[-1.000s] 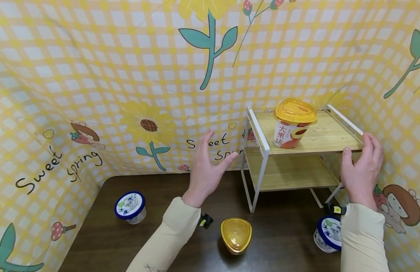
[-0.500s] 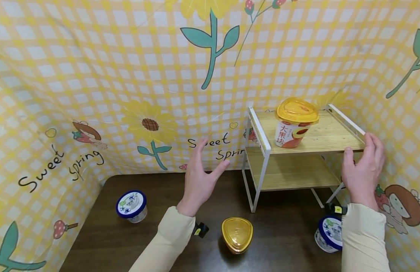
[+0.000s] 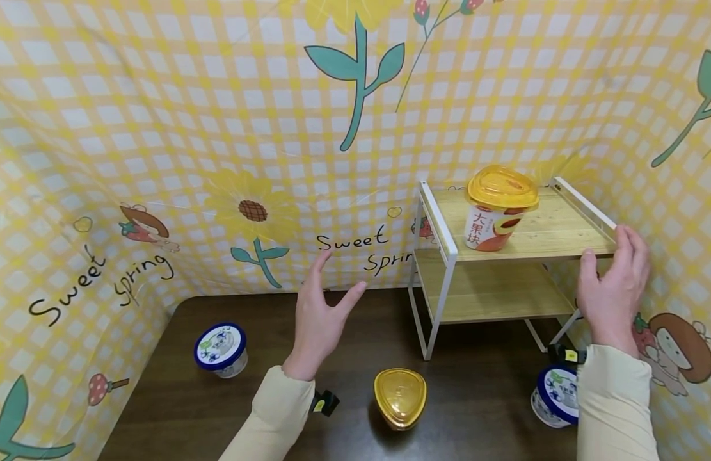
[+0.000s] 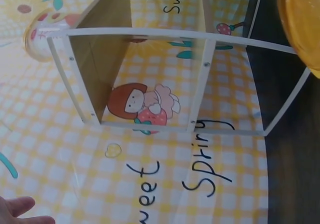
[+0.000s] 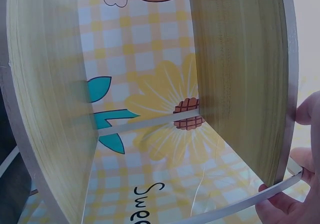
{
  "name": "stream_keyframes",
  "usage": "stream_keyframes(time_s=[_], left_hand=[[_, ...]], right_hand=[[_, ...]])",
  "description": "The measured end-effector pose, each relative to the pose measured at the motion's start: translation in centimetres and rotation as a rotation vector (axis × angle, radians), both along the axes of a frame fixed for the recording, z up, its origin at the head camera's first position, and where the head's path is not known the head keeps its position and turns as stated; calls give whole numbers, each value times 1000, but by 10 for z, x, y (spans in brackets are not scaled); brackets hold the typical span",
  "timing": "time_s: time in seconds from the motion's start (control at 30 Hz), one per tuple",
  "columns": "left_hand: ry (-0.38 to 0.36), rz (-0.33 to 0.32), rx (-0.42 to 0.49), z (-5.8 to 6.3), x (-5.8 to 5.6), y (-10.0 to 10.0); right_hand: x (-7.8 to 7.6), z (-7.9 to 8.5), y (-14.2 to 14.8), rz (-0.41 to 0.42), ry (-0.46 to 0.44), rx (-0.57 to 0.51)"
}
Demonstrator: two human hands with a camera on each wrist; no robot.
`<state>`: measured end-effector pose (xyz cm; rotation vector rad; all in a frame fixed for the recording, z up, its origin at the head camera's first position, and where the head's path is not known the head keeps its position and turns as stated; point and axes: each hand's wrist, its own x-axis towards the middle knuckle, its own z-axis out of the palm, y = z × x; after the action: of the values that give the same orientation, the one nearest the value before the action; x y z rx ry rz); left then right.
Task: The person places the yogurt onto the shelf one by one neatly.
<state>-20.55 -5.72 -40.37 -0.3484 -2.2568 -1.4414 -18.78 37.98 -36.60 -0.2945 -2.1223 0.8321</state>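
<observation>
A two-tier wooden shelf with a white metal frame (image 3: 447, 256) stands at the back right. My right hand (image 3: 614, 288) holds the front right corner of its top board, and in the right wrist view the fingers (image 5: 277, 206) wrap that corner. On the top board a yellow-lidded fruit yogurt cup (image 3: 499, 208) stands upright. My left hand (image 3: 317, 317) is in the air left of the shelf, thumb and fingers spread, holding nothing. Below and right of it, a second yellow-lidded cup (image 3: 400, 397) rests on the table.
Two blue-lidded tubs sit on the dark table (image 3: 171, 410): one tub (image 3: 221, 349) at the left, another tub (image 3: 553, 397) at the right, partly behind the right sleeve. Yellow checked cloth (image 3: 263, 115) lines the back and both sides.
My left hand has moved left and down, away from the shelf. The right hand has stayed at the shelf corner, and the cups and tubs have not moved.
</observation>
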Motion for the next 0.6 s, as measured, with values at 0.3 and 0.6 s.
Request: stream_keyframes(time_s=[0.3, 0.6], left_hand=[[-31, 55, 11, -14, 8, -20], [-95, 116, 11, -23, 13, -38]], right_hand=[[-1, -1, 0, 0, 12, 6], [0, 0, -1, -1, 5, -3]])
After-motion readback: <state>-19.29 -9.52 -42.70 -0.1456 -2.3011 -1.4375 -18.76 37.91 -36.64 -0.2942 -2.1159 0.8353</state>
